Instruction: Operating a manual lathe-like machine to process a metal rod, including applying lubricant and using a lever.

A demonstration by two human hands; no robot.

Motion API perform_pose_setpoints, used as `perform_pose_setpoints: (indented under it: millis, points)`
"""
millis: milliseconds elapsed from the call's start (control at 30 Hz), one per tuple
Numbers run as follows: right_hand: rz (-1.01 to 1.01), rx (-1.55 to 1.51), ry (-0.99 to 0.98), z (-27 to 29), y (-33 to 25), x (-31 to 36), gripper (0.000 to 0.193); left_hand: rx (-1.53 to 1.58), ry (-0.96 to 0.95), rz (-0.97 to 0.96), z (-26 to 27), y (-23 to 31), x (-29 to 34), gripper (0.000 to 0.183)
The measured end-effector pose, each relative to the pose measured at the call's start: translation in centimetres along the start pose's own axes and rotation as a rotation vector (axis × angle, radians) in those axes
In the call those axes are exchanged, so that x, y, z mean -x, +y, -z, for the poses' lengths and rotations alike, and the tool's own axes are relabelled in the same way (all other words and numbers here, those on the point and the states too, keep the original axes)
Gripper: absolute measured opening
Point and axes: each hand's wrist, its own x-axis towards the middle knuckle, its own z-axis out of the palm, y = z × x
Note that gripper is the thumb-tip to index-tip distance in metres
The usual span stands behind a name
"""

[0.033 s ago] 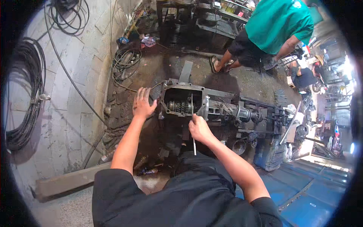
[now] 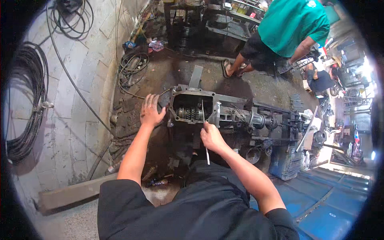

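Observation:
An open metal gearbox housing (image 2: 195, 92) lies in front of me, with toothed gears on a shaft (image 2: 191, 113) showing inside. My right hand (image 2: 212, 138) is closed around a thin metal rod (image 2: 207, 156) at the housing's near right corner. The rod's far end reaches over into the opening beside the gears; whether its tip touches them I cannot tell. My left hand (image 2: 150, 111) is open with fingers spread, just left of the housing. Its thumb points toward the housing's edge, and nothing is in it.
Rightward from the housing runs a long metal frame with a shaft assembly (image 2: 258, 120). A person in a green shirt (image 2: 294, 26) bends over at the far right. Cables (image 2: 134, 66) lie by the left wall, near a wooden beam (image 2: 76, 191). Blue panels (image 2: 328, 206) fill the lower right.
The rod has tilted slightly, its near end shifting a little to the right. My right hand moves with it by a small amount; my left hand stays almost in place.

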Motion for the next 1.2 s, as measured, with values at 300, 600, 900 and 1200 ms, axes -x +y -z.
perform_pose_setpoints:
  millis: [300, 600, 900, 1200]
  points:
    - [-0.134, 0.045, -0.137, 5.3, 2.9, 5.1, 0.028, 0.041, -0.037, -0.005, 0.4, -0.6, 0.1, 0.061]
    - [0.078, 0.825, -0.026, 11.0, -1.2, 2.2, 0.019, 0.002, -0.105, -0.012, 0.6, -0.7, -0.2, 0.064]
    - [0.33, 1.03, -0.125, 11.4, -7.5, -2.3, 0.007, -0.088, -0.29, 0.04, 0.8, 0.1, -3.8, 0.062]
    - [0.499, 1.278, -0.201, 5.0, -13.6, -9.1, 0.013, -0.167, -0.443, -0.036, 0.0, -1.1, -4.2, 0.055]
